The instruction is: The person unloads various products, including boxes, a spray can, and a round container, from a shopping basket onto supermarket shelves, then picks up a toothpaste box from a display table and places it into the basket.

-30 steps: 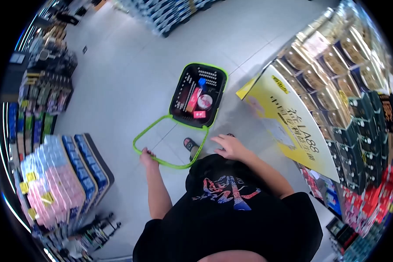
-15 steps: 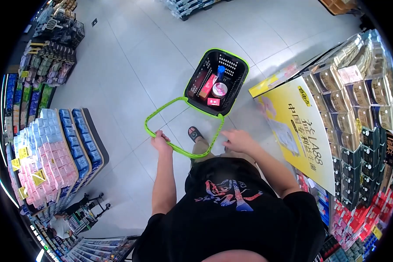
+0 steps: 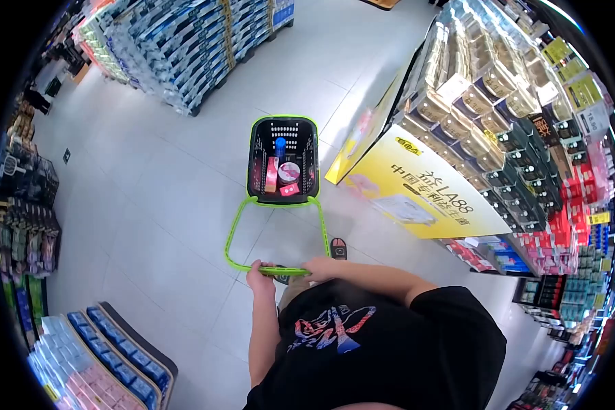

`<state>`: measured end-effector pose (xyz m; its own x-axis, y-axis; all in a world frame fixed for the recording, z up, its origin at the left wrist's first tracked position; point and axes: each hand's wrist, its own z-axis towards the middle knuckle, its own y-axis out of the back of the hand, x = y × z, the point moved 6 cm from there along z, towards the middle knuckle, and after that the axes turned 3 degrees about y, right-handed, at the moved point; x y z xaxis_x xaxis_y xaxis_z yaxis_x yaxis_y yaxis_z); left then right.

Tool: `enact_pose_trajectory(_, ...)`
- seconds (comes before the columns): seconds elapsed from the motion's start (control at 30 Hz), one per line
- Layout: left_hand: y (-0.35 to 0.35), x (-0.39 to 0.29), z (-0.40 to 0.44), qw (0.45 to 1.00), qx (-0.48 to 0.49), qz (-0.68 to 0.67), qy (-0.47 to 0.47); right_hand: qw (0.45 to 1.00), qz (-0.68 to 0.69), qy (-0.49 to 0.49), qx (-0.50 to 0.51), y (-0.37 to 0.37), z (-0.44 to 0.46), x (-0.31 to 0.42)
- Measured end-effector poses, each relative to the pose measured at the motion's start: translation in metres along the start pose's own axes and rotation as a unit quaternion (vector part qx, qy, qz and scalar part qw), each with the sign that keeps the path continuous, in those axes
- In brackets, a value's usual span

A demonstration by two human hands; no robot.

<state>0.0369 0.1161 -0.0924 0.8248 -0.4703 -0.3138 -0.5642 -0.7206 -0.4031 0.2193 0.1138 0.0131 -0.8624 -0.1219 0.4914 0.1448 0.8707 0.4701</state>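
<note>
A black basket (image 3: 255, 179) with a green rim stands on the floor in front of me, its long green handle (image 3: 231, 236) tilted toward my body. Inside lie a blue-capped item (image 3: 280, 145), a pink-red box (image 3: 272, 174), a round tub (image 3: 289, 172) and a small pink box (image 3: 290, 190). My left hand (image 3: 260, 276) is closed round the left part of the handle's near bar. Farther right on that same bar, my right hand (image 3: 318, 268) is closed too.
At the right stands a product display with a yellow-and-white sign (image 3: 417, 195). Stacked blue-and-white packs (image 3: 184, 48) rise at the upper left. A shelf of blue and pink packs (image 3: 102, 362) is at the lower left. My sandalled foot (image 3: 338, 249) is behind the basket.
My right hand, open and off the handle before, has taken hold of it. The view has turned, bringing the upper-left stack closer, and the basket and handle now point more straight ahead.
</note>
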Motion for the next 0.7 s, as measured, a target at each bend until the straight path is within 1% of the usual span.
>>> enact_pose_trajectory(0.03, 0.002, -0.006, 0.003, 0.999, 0.001, 0.016, 0.042, 1.0, 0.0, 0.003, -0.005, -0.004, 0.011, -0.006)
enact_pose_trajectory(0.07, 0.002, -0.011, 0.006, 0.999, 0.013, 0.036, 0.038, 0.999, 0.009, -0.018, -0.028, -0.006, 0.019, -0.02)
enact_pose_trajectory(0.13, -0.003, -0.024, 0.01, 0.994, 0.051, 0.07, 0.063, 0.997, 0.015, -0.037, -0.065, -0.008, 0.024, -0.031)
enact_pose_trajectory(0.23, -0.011, -0.04, 0.013, 0.99, 0.051, 0.1, 0.082, 0.992, 0.014, -0.058, -0.11, -0.002, 0.027, -0.035)
enact_pose_trajectory(0.27, -0.017, -0.044, 0.016, 0.99, 0.044, 0.103, 0.083, 0.992, 0.017, -0.056, -0.109, 0.0, 0.03, -0.035)
enact_pose_trajectory(0.33, -0.019, -0.048, 0.028, 0.99, 0.035, 0.109, 0.087, 0.984, 0.038, -0.099, -0.142, 0.016, 0.022, -0.03)
enact_pose_trajectory(0.43, -0.026, -0.067, 0.04, 0.988, 0.02, 0.136, 0.073, 0.986, 0.035, -0.107, -0.121, 0.031, 0.031, -0.024)
enact_pose_trajectory(0.47, -0.028, -0.076, 0.043, 0.986, 0.021, 0.148, 0.067, 0.986, 0.043, -0.105, -0.123, 0.038, 0.035, -0.02)
enact_pose_trajectory(0.53, -0.031, -0.094, 0.049, 0.984, 0.015, 0.17, 0.059, 0.99, 0.055, -0.057, -0.114, 0.053, 0.044, -0.006)
enact_pose_trajectory(0.57, -0.033, -0.105, 0.053, 0.984, 0.015, 0.17, 0.054, 0.99, 0.063, -0.055, -0.115, 0.061, 0.053, -0.002)
enact_pose_trajectory(0.63, -0.034, -0.126, 0.055, 0.983, 0.008, 0.177, 0.049, 0.994, 0.084, -0.026, -0.058, 0.069, 0.074, 0.014)
enact_pose_trajectory(0.67, -0.039, -0.14, 0.058, 0.98, -0.005, 0.198, 0.033, 0.994, 0.088, -0.025, -0.061, 0.081, 0.083, 0.019)
enact_pose_trajectory(0.7, -0.043, -0.154, 0.061, 0.975, -0.02, 0.219, 0.018, 0.994, 0.096, 0.008, -0.059, 0.09, 0.091, 0.03)
